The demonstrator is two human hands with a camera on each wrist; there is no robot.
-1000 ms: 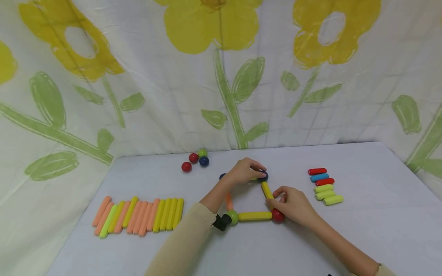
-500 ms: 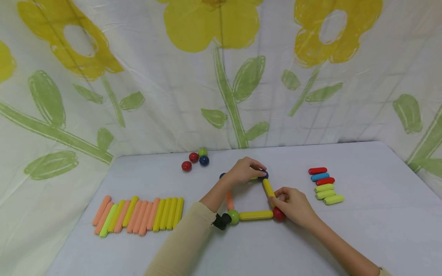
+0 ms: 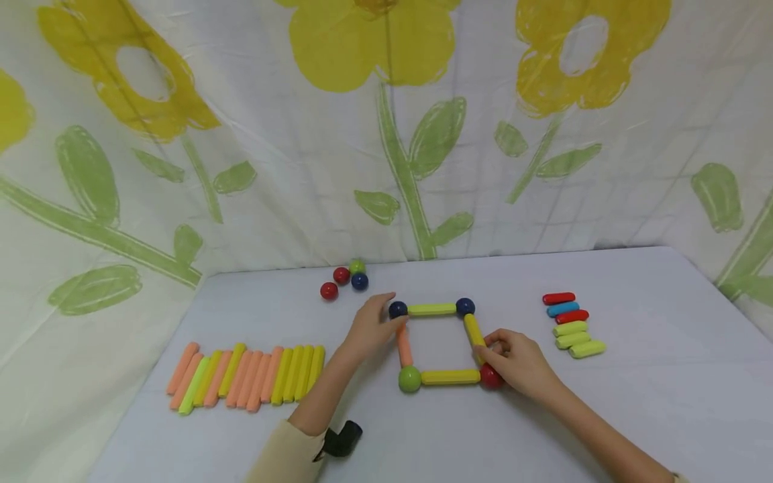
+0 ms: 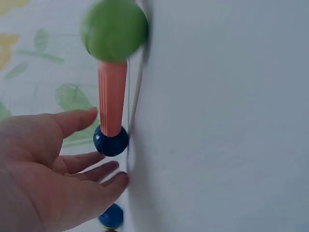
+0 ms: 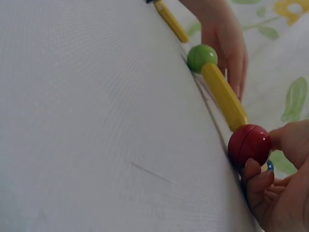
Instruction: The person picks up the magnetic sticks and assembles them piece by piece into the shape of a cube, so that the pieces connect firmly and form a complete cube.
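A square of building rods and balls lies on the table. Its back side is a lime rod point(image 3: 431, 309), its left side a salmon rod point(image 3: 404, 346), its front a yellow rod point(image 3: 450, 377). Green point(image 3: 409, 379) and red point(image 3: 491, 378) balls form the front corners. My left hand point(image 3: 365, 327) has its thumb and fingers spread around the back-left dark blue ball point(image 4: 111, 140). At the right side, my right hand point(image 3: 521, 362) pinches the yellow side rod point(image 3: 474, 329) close behind the red ball. The back-right dark blue ball point(image 3: 465, 306) stands untouched.
Salmon, yellow and lime rods point(image 3: 260, 379) lie in a row at the left. Several loose balls point(image 3: 341, 275) sit at the back. Short, curved red, blue and lime pieces point(image 3: 571, 329) are stacked at the right. A flowered curtain point(image 3: 290, 201) hangs behind the table.
My left hand has let go of the back-right dark blue ball and moved left to the back-left one. The right hand stays at the yellow side rod.
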